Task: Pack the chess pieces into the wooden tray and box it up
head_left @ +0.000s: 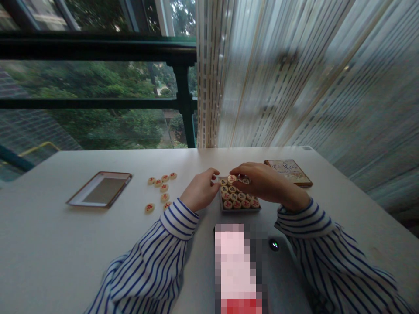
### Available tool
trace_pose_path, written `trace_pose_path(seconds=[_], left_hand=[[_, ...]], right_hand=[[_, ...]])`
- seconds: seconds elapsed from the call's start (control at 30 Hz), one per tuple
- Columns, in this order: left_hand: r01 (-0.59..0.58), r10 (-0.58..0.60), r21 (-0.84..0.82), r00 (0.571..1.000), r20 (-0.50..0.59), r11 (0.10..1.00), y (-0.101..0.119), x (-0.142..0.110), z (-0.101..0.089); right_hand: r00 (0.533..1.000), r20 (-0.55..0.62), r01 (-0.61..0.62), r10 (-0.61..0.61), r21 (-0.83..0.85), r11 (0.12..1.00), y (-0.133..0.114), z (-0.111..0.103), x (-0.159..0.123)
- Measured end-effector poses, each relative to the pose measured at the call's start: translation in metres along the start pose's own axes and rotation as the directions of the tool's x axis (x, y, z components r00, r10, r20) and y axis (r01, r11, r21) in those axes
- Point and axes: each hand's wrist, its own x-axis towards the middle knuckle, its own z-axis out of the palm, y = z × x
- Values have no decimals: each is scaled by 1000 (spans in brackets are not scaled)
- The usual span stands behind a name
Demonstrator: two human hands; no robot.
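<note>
A small square box stands on the table, packed with rows of round Chinese chess pieces marked in red and dark characters. Over its back part, my right hand pinches a red-marked Chinese chess piece between thumb and fingers. My left hand is at the box's left side, thumb and fingers apart with nothing visible between them; whether it touches the box I cannot tell. To the left, several loose red-marked pieces lie scattered, one partly hidden by my left sleeve.
A shallow brown-rimmed tray or lid lies at the left. At the back right is a flat case with writing on its top. A blurred-out object and a dark surface are near me. Window and curtain border the white table.
</note>
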Motion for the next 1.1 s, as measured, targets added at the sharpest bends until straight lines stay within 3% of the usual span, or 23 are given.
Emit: trace_pose_path(seconds=[0.4, 0.87, 1.1], left_hand=[[-25, 25, -10, 997, 67, 1000, -5, 0, 13], [-76, 75, 4, 989, 127, 997, -5, -2, 18], [-62, 54, 48, 988, 142, 997, -6, 0, 19]], right_hand=[[986, 167, -12, 15, -19, 1000, 18, 14, -2], [960, 272, -52, 70, -70, 996, 17, 23, -2], [917, 382, -82, 115, -102, 991, 17, 26, 1]])
